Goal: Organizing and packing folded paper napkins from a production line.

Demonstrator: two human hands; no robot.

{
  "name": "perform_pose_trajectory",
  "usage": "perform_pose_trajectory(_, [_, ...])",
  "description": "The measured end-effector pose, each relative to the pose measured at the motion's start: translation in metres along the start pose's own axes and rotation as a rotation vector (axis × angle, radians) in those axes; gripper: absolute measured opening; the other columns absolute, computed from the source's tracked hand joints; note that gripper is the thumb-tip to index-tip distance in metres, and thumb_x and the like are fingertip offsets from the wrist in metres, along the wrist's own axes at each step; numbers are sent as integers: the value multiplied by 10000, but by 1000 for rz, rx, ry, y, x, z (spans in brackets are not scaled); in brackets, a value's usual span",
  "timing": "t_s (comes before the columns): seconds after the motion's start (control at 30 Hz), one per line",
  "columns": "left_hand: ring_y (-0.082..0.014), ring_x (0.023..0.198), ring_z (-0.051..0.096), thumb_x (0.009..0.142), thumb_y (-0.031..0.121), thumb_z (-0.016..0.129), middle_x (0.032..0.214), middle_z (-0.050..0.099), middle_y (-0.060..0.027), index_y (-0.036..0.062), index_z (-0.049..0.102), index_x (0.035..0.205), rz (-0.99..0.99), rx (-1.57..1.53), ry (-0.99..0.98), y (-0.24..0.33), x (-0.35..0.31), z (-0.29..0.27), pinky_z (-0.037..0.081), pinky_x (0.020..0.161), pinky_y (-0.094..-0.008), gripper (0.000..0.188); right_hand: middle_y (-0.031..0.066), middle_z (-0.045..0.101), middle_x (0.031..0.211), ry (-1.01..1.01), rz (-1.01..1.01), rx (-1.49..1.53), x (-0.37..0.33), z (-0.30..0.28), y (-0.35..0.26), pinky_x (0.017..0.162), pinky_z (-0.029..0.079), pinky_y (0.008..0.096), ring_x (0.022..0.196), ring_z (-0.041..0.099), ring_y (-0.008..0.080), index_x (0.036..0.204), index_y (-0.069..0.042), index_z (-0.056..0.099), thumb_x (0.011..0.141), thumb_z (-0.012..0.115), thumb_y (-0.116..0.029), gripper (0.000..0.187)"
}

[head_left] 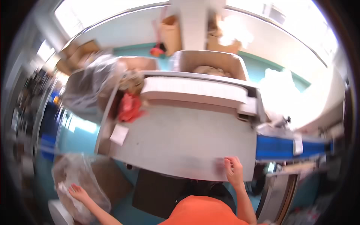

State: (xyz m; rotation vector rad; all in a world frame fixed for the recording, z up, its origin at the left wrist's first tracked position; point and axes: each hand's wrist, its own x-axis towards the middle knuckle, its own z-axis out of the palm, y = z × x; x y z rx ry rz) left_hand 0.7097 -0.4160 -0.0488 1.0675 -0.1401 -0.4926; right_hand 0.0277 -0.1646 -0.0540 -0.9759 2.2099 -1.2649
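Note:
My left hand [77,192] reaches down at the lower left into a clear plastic bag [77,176] that holds pale, crumpled pieces; its fingers rest on one of them. My right hand [233,170] lies on the near edge of a grey work table [180,138], fingers curled at the rim next to a blurred dark smudge. My orange sleeve shows at the bottom centre. The whole picture is blurred by motion.
A white machine housing [195,92] stands at the table's far side, with a red item [129,107] to its left. Cardboard boxes [206,63] sit behind it. A blue conveyor belt [285,148] runs off to the right. More plastic-wrapped material [93,80] lies at the upper left.

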Motion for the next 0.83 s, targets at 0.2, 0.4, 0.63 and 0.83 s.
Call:
perform_pose_trajectory(0.2, [-76,559,460,1030,350,490,769,600,15,75,585,1030,-611,416,-1137,-196,-260,148,416,474,-240,291,153,549,1213,-131,-443,490,-28,-90,-140,925,462,403,1034,584,317,1213,-22,570,1084,288,-465,541])
perform_pose_trajectory(0.4, [-17,572,268,1061,281,514,660,336,81,72,572,928,-430,396,-2323,-90,-672,104,202,517,-212,254,179,574,921,290,-1008,846,-206,-196,-222,780,490,407,842,607,301,1091,69,594,966,274,-669,813])
perform_pose_trajectory(0.63, [-47,671,482,1009,144,595,739,556,27,24,623,1038,-261,7,-3232,10,-805,-106,389,602,-219,127,249,671,871,872,-907,830,-367,-206,-203,587,561,382,677,684,335,1158,175,583,907,273,-804,1057])
perform_pose_trajectory(0.83, [-409,1440,289,864,187,727,1589,234,-113,153,359,1522,523,-537,-3508,59,-830,-268,361,1152,-467,755,143,454,1449,921,-451,119,-479,-114,-121,918,451,444,1053,588,340,1384,-50,458,921,459,-727,820])
